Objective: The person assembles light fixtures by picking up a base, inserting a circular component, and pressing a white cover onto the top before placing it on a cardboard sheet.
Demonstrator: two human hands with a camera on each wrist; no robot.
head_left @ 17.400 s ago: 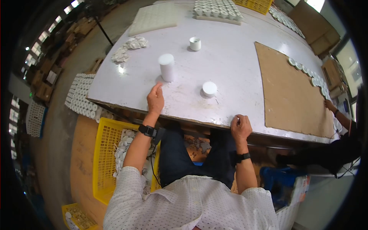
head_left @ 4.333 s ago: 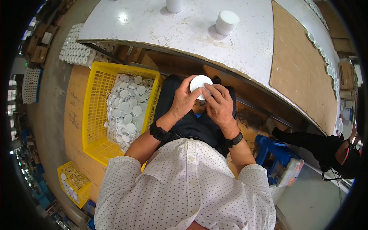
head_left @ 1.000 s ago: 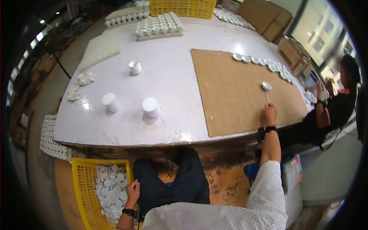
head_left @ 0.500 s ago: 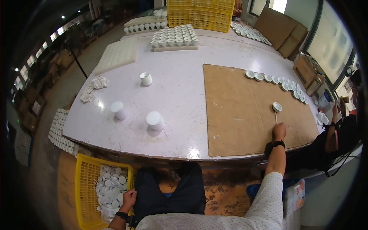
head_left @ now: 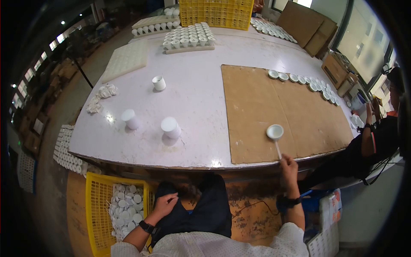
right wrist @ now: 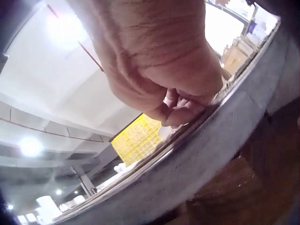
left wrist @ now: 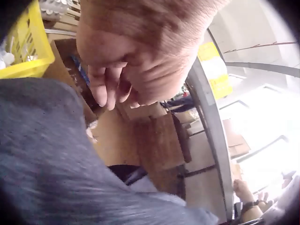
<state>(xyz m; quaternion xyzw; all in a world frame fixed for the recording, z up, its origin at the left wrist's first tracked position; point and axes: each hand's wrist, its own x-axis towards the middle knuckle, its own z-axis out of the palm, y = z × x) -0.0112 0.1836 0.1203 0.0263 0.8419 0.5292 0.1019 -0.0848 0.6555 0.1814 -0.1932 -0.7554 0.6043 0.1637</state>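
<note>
My right hand (head_left: 289, 169) is at the table's front edge on the right. Its fingers pinch a thin pale stick (head_left: 278, 150) topped by a white round cap (head_left: 275, 132) with a hollow, pale green inside, seen over the brown cardboard sheet (head_left: 252, 107). In the right wrist view the fingers (right wrist: 180, 112) curl, and a bit of white shows beside them. My left hand (head_left: 165, 205) is over my left thigh with loosely bent fingers, holding nothing. Two white cylinders (head_left: 129, 119) (head_left: 171, 127) and a small white cup (head_left: 159, 83) stand on the white table (head_left: 201, 103).
Several similar caps (head_left: 293, 78) line the sheet's far edge. A yellow basket (head_left: 96, 210) of white discs with sticks (head_left: 124, 214) stands at my left. A crumpled cloth (head_left: 102, 96), foam tray (head_left: 124, 62) and cup-filled tray (head_left: 188, 49) lie farther back. Another person (head_left: 383, 137) sits at right.
My right hand has drawn the stick and cap leftward and toward me from farther over the cardboard. The left hand has shifted from beside the basket rim to over my thigh.
</note>
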